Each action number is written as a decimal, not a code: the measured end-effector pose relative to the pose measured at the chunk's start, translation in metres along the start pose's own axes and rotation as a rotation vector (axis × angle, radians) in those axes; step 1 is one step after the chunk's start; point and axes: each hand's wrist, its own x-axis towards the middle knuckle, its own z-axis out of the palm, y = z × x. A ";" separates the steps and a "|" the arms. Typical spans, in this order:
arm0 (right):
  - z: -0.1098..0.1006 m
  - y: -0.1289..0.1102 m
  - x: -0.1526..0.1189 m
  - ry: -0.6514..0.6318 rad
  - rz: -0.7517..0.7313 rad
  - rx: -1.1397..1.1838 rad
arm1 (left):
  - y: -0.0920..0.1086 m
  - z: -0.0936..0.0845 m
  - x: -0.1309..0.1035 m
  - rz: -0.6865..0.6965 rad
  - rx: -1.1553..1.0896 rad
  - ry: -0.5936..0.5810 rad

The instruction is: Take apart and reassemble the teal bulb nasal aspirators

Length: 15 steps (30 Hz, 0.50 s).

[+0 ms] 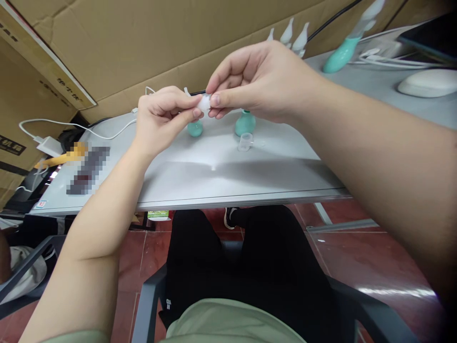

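Observation:
Between my two hands, above the table, is a small white translucent plastic piece (204, 103). My left hand (162, 114) pinches its left side with thumb and forefinger. On its right side, the thumb and fingers of my right hand (257, 83) close on it, partly hiding it. Below and behind them a teal squeeze bulb (245, 124) stands on the table, with a clear plastic cup-like part (245, 142) lying in front of it. Another teal bulb (194, 128) shows beneath my left fingertips, its upper part partly hidden.
Several white pointed nozzles (300, 39) stand behind my right hand. An assembled teal bulb with clear tube and white tip (342, 55) leans at the back right, near a white computer mouse (428, 83). A white charger (50, 146) with cable lies left. Cardboard (143, 43) walls the back.

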 end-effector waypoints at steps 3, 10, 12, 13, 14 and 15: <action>-0.002 0.001 0.000 -0.012 -0.011 -0.021 | 0.002 -0.002 -0.001 -0.027 0.024 -0.016; -0.004 0.002 -0.001 -0.033 -0.034 -0.050 | 0.008 0.000 0.002 -0.008 -0.039 -0.017; -0.005 0.004 -0.001 -0.042 -0.046 -0.052 | 0.008 0.001 0.002 -0.002 -0.072 -0.015; -0.005 0.005 -0.001 -0.046 -0.052 -0.048 | 0.008 0.001 0.002 -0.004 -0.084 -0.017; -0.005 0.005 -0.001 -0.050 -0.057 -0.044 | 0.008 0.001 0.002 -0.008 -0.091 -0.016; -0.005 0.005 0.000 -0.054 -0.060 -0.040 | 0.007 0.002 0.002 -0.017 -0.092 -0.018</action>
